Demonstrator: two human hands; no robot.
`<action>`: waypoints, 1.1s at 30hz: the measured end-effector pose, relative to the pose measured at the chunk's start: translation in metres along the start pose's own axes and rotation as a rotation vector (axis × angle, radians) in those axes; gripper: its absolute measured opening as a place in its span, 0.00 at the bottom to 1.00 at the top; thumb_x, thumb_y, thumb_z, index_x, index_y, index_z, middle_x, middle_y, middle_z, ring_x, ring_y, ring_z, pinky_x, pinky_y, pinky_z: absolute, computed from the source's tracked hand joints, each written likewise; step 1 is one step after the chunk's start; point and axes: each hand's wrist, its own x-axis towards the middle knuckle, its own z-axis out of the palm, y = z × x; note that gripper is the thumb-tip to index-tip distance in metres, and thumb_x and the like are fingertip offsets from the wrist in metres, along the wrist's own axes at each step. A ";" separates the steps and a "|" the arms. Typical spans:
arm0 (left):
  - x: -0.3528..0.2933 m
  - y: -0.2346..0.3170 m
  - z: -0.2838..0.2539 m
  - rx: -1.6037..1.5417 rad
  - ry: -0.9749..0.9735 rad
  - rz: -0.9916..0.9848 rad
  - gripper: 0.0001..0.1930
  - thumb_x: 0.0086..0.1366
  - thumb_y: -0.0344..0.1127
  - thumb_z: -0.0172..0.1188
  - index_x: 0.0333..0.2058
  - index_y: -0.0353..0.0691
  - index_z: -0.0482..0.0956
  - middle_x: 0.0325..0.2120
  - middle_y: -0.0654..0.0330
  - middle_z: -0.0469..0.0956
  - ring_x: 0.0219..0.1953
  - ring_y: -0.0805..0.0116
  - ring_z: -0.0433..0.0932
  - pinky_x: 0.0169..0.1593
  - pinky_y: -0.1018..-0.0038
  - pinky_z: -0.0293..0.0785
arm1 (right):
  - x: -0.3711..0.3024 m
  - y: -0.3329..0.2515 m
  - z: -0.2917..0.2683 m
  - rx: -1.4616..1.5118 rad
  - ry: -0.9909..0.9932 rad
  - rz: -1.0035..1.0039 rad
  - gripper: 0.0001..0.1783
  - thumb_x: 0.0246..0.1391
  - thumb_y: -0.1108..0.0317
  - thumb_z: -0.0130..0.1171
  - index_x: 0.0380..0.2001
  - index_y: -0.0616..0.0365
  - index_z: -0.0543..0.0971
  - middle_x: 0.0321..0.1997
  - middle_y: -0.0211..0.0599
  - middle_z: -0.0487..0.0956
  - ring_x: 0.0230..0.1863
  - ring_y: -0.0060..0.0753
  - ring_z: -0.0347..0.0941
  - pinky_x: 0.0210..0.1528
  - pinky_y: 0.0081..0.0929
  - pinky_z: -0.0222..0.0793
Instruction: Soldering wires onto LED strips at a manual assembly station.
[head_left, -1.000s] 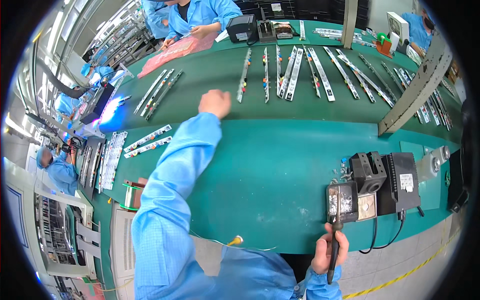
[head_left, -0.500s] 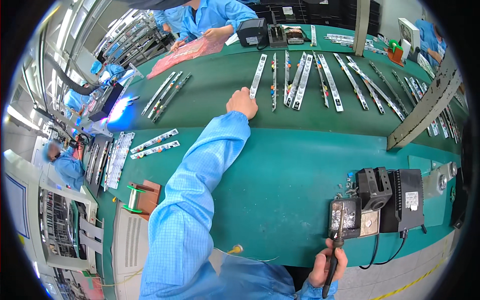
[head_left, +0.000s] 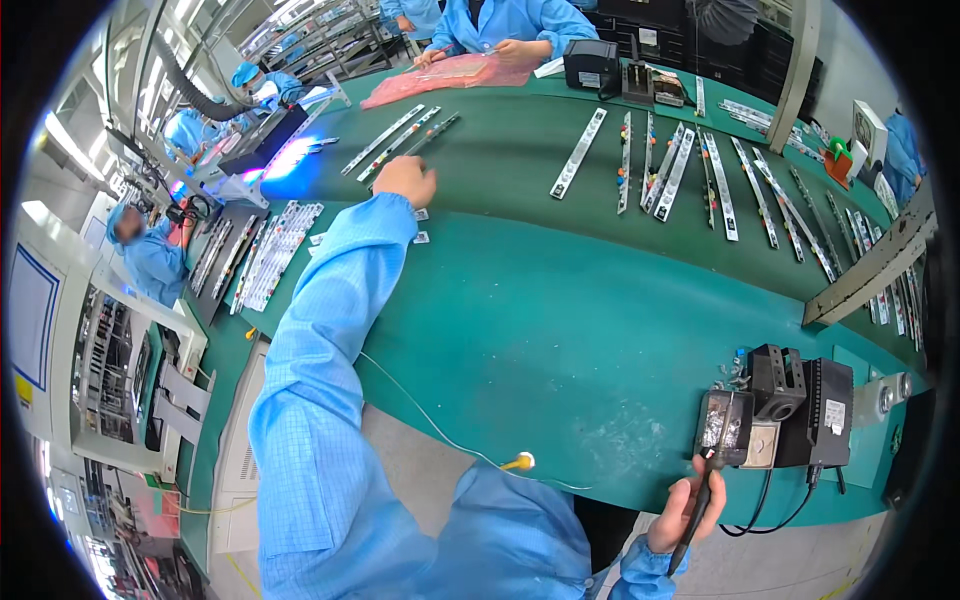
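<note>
My left hand (head_left: 406, 181) reaches far out over the near end of a dark, narrow circuit board strip (head_left: 436, 132). Its fingers are curled and their tips hidden, so I cannot tell whether they grip the strip. Two paler strips lie beside that one. White ends of other boards (head_left: 421, 237) peek out from under my left sleeve. At lower right, my right hand (head_left: 690, 510) is closed round the dark handle of a soldering iron (head_left: 692, 520). The iron's tip end is over a small metal tray (head_left: 724, 425) of solder scraps, next to a black soldering station (head_left: 815, 412).
Several board strips (head_left: 672, 175) lie across the far green bench (head_left: 500, 165). A metal post (head_left: 870, 255) rises at right. A cord with a yellow plug (head_left: 522, 461) crosses the near edge. Across the bench a co-worker (head_left: 510, 30) handles pink wrap (head_left: 440, 80).
My left hand has left the white strip at the middle and moved left to the dark strip. The view has shifted left. My right hand still holds the soldering iron.
</note>
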 end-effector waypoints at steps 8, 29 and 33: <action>-0.009 0.060 0.029 -0.195 -0.003 0.255 0.19 0.57 0.46 0.55 0.41 0.40 0.80 0.41 0.46 0.76 0.46 0.48 0.74 0.51 0.61 0.70 | -0.001 -0.001 0.001 -0.105 -0.014 -0.033 0.24 0.53 0.75 0.54 0.54 0.63 0.64 0.50 0.49 0.74 0.33 0.21 0.66 0.35 0.18 0.64; 0.037 0.144 0.095 -0.020 0.081 0.247 0.22 0.59 0.48 0.55 0.44 0.36 0.75 0.39 0.46 0.71 0.45 0.49 0.71 0.50 0.60 0.70 | -0.001 0.005 -0.006 -0.146 -0.054 -0.043 0.24 0.50 0.77 0.54 0.52 0.59 0.65 0.47 0.55 0.75 0.29 0.23 0.65 0.32 0.20 0.65; 0.027 0.220 0.095 -0.325 -0.099 0.307 0.33 0.57 0.56 0.53 0.53 0.35 0.69 0.49 0.40 0.68 0.52 0.44 0.68 0.56 0.60 0.65 | 0.001 0.002 -0.002 -0.140 -0.017 -0.083 0.24 0.50 0.76 0.54 0.52 0.59 0.65 0.46 0.55 0.75 0.29 0.23 0.65 0.32 0.20 0.65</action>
